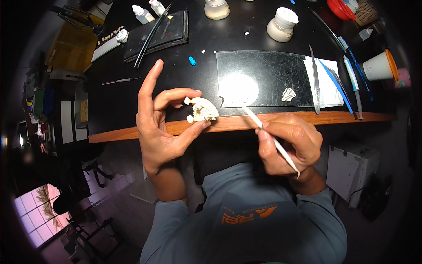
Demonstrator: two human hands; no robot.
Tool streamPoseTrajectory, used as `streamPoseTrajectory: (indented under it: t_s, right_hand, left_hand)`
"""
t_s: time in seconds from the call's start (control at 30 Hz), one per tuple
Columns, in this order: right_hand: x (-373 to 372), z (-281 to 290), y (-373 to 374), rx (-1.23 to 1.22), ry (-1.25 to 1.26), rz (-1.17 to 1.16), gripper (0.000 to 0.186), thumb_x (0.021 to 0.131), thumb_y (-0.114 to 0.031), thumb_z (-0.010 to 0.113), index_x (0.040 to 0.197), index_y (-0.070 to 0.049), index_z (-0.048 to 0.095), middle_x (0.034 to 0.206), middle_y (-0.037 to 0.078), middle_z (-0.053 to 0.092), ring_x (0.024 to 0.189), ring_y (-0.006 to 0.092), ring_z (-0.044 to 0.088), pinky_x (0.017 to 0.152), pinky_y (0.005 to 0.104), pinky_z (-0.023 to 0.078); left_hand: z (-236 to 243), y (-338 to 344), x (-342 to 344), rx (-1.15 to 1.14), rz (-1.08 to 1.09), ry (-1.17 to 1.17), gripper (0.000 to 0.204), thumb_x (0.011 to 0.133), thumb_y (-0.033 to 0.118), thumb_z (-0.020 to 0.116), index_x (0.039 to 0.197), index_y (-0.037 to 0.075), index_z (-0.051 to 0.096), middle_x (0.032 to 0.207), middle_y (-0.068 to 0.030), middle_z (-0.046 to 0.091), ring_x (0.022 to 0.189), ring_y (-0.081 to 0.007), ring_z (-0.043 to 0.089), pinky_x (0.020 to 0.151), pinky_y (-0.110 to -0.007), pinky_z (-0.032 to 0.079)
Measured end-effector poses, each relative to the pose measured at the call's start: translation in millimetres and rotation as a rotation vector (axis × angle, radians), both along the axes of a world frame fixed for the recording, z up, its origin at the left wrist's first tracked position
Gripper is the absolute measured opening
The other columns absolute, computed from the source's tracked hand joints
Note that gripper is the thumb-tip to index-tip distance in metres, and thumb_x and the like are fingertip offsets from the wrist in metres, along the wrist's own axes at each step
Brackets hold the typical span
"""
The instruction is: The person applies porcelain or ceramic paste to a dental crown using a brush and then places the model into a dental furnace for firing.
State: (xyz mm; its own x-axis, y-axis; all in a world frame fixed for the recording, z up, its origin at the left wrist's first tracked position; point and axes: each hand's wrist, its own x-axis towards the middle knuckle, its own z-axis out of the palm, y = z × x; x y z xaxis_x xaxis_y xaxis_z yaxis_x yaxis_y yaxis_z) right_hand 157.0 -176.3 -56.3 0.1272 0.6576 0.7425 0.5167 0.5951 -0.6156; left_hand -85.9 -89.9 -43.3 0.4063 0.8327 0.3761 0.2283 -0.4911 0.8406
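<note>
Apparently honeycombed, curved cream model (207,109), pinched in left hand (159,137), right hand (299,143) gripping white tool (252,117)

The black table (118,99), its front edge wood-toned, bears a glass plate (272,75). Left of the plate lie a small blue piece (192,60), a slim metal tool (121,81) and a black slab (178,31); beyond it, two jars (282,27); rightward, a syringe (352,77).

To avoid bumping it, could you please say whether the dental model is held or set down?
Held: the left hand pinches the dental model between thumb and a bent finger.
</note>
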Motion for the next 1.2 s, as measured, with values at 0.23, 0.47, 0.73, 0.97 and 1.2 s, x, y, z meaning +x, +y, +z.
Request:
streamPoseTrajectory:
  t_s: [0.23,0.47,0.73,0.97,1.2]
  right_hand:
    - [-21,-9,4,0.061,0.086,0.152,0.015,0.081,0.003,0.078,0.092,-0.001,0.07,0.073,0.008,0.072,0.057,0.0185,0.069,0.053,0.0291,0.054]
    - [-22,-12,7,0.131,0.092,0.191,0.018,0.078,0.004,0.081,0.091,-0.002,0.071,0.075,0.009,0.072,0.06,0.0186,0.071,0.053,0.0292,0.056]
    - [-22,-14,8,0.157,0.09,0.211,0.02,0.074,0.006,0.081,0.092,0.0,0.072,0.074,0.008,0.071,0.06,0.0182,0.07,0.052,0.0292,0.055]
    - [-24,-14,9,0.158,0.08,0.195,0.02,0.074,0.005,0.081,0.09,0.0,0.072,0.074,0.009,0.071,0.059,0.018,0.07,0.052,0.0293,0.055]
    - [-22,-14,8,0.153,0.065,0.185,0.018,0.074,0.005,0.081,0.088,0.0,0.071,0.073,0.009,0.071,0.059,0.0181,0.07,0.052,0.0293,0.055]
  left_hand:
    - [-6,1,4,0.013,0.013,-0.067,0.12,0.07,0.001,0.096,0.166,-0.004,0.025,0.111,-0.012,0.079,0.104,-0.0157,0.073,0.092,-0.027,0.051]
    - [-7,1,3,-0.004,0.012,-0.084,0.121,0.069,-0.001,0.096,0.166,-0.005,0.024,0.112,-0.014,0.078,0.105,-0.0168,0.073,0.092,-0.028,0.051]
    - [-5,2,3,-0.006,0.003,-0.085,0.121,0.069,-0.002,0.095,0.166,-0.006,0.023,0.113,-0.0149,0.078,0.105,-0.0168,0.073,0.093,-0.028,0.051]
    - [-5,0,2,-0.004,0.011,-0.083,0.121,0.069,-0.001,0.096,0.166,-0.006,0.023,0.113,-0.0149,0.078,0.105,-0.0165,0.073,0.092,-0.028,0.05]
    - [-8,2,4,-0.007,0.004,-0.096,0.121,0.069,-0.001,0.096,0.166,-0.005,0.023,0.113,-0.0145,0.078,0.104,-0.0161,0.073,0.091,-0.027,0.05]
